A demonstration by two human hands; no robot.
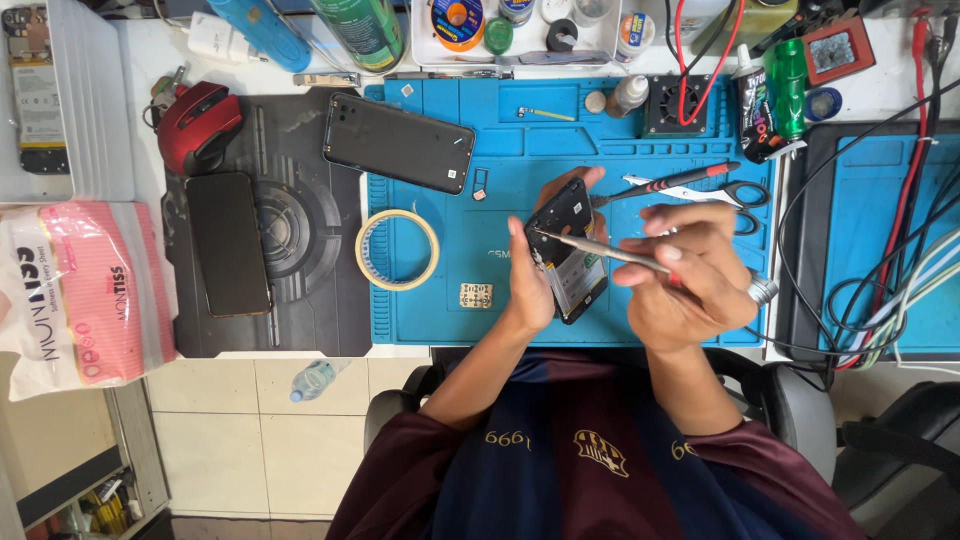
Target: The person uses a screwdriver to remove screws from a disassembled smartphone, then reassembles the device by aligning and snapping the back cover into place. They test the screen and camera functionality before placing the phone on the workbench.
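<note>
My left hand [528, 288] grips an opened black phone [566, 250] from its left side and holds it upright above the blue work mat [450, 310]; its inner parts face me. My right hand [692, 280] pinches a thin metal screwdriver [606, 251] like a pen. The tool's tip rests on the upper left part of the phone's inside. A silver ring-like cap of the tool shows at the right of that hand.
On the mat lie a black phone back cover [398, 142], a tape roll [397, 249], a red-handled tool and scissors [690, 185] and a small fan [670, 105]. A dark pad [300, 300] holds a black phone [228, 243] and a red mouse [198, 125]. A tissue pack [85, 290] lies left; cables [880, 290] run right.
</note>
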